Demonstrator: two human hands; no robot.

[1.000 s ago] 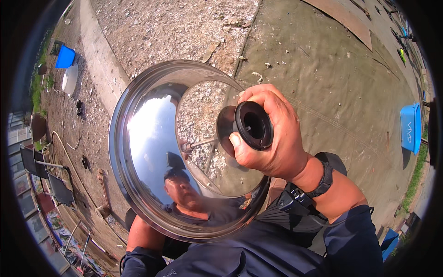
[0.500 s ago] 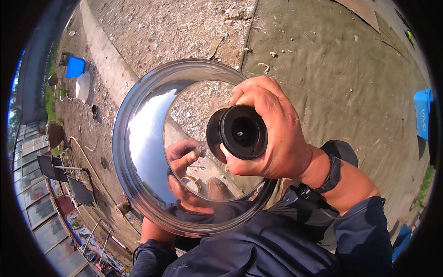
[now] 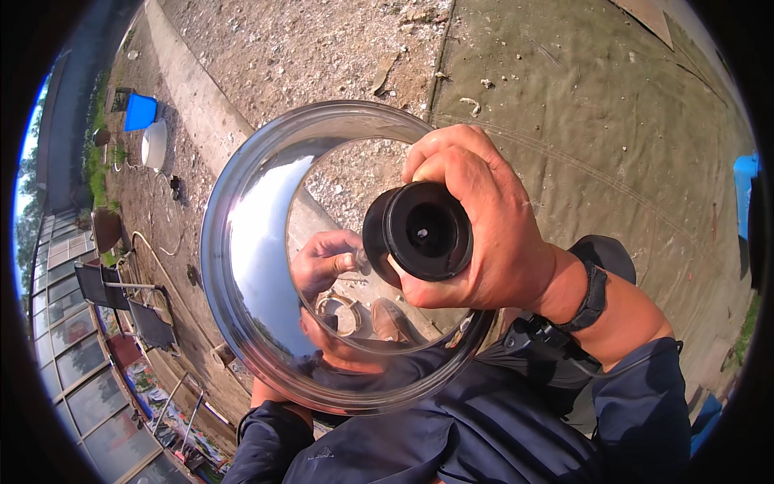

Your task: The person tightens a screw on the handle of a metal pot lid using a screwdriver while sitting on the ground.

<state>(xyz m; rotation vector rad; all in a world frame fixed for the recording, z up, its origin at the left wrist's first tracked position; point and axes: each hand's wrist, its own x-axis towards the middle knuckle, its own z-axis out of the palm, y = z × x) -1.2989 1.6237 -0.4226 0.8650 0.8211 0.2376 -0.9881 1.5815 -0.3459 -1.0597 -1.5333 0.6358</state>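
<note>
A round pot lid with a wide shiny metal band and a clear glass middle is held up before me. My right hand wraps round its black knob; a small bright point shows deep in the knob's recess. Through the glass I see my left hand under the lid, thumb and fingers closed beneath the knob. A small greyish piece shows at those fingertips, too blurred to name. Glare covers the lid's left side.
Through the glass, a pale ring-shaped thing lies near a brown shoe. A blue tub, a white bucket and a folding chair stand at left. Green sheeting covers the ground at right.
The lid and both hands have shifted very slightly right in view. My left fingers have moved a little under the knob. My right hand keeps its grip.
</note>
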